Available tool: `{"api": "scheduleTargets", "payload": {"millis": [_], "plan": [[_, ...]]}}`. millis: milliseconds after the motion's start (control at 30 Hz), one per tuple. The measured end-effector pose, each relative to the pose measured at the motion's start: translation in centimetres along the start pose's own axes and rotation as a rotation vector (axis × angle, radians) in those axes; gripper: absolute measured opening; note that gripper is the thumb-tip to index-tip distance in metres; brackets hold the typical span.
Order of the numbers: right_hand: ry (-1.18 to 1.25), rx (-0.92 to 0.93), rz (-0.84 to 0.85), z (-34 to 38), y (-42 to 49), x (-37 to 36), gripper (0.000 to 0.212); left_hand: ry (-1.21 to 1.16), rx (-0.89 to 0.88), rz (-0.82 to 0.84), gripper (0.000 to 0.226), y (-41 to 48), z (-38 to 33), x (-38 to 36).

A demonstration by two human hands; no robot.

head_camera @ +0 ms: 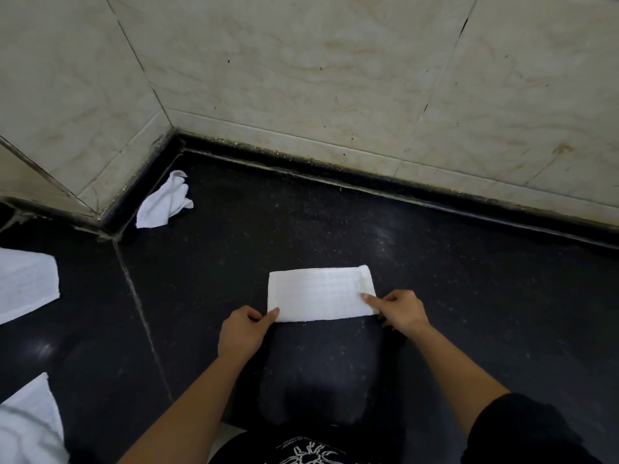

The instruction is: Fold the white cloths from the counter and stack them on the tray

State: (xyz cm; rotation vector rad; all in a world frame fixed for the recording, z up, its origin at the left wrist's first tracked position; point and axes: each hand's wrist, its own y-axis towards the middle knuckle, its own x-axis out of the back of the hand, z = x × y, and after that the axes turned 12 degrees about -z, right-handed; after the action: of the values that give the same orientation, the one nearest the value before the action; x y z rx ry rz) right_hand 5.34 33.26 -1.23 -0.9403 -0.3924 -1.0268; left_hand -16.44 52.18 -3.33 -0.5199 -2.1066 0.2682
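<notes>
A white cloth (320,294), folded into a flat rectangle, lies on the black counter (469,296) in front of me. My left hand (243,331) pinches its near left corner between thumb and fingers. My right hand (400,311) pinches the near right corner, the index finger lying on top of the cloth. A crumpled white cloth (164,202) sits in the far left corner by the wall. No tray is in view.
Two more white cloths lie at the left edge, one flat (25,284) and one lower down (28,426). Beige tiled walls (335,78) close the counter at the back and left. A seam (140,306) runs across the counter.
</notes>
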Motion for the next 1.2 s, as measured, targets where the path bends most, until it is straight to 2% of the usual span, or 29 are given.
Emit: {"api": "scheduleTargets", "payload": {"millis": [167,467,567,700,767,867,1067,1200], "plan": [[-0.084,-0.005,0.001,0.2,-0.7,-0.5,0.034,0.045,-0.038,0.022,0.033,-0.2,0.1,0.1],[0.007,-0.137,-0.099,0.8,-1.4,-2.0,0.024,0.103,-0.056,0.021,0.029,-0.3,-0.6,0.2],[0.079,-0.160,-0.121,1.1,-1.6,-2.2,0.029,0.073,-0.069,-0.005,0.025,-0.3,-0.9,0.2],[0.230,-0.244,-0.094,1.4,-1.3,-2.1,0.012,0.013,-0.185,0.060,0.010,-0.2,-1.3,0.2],[0.314,-0.226,-0.083,1.8,-1.4,-2.1,0.010,-0.006,-0.211,0.099,0.011,0.0,-1.2,0.2],[0.347,-0.124,-0.076,2.6,-1.9,-2.3,0.013,-0.069,-0.168,0.129,0.014,0.4,-1.1,0.0],[0.413,-0.024,0.109,5.7,-4.0,-4.7,0.023,-0.285,0.022,0.224,0.014,1.0,-1.3,0.8],[0.331,0.039,0.127,6.8,-4.7,-7.6,0.022,-0.407,0.199,0.287,0.017,0.9,-1.9,1.8]]}}
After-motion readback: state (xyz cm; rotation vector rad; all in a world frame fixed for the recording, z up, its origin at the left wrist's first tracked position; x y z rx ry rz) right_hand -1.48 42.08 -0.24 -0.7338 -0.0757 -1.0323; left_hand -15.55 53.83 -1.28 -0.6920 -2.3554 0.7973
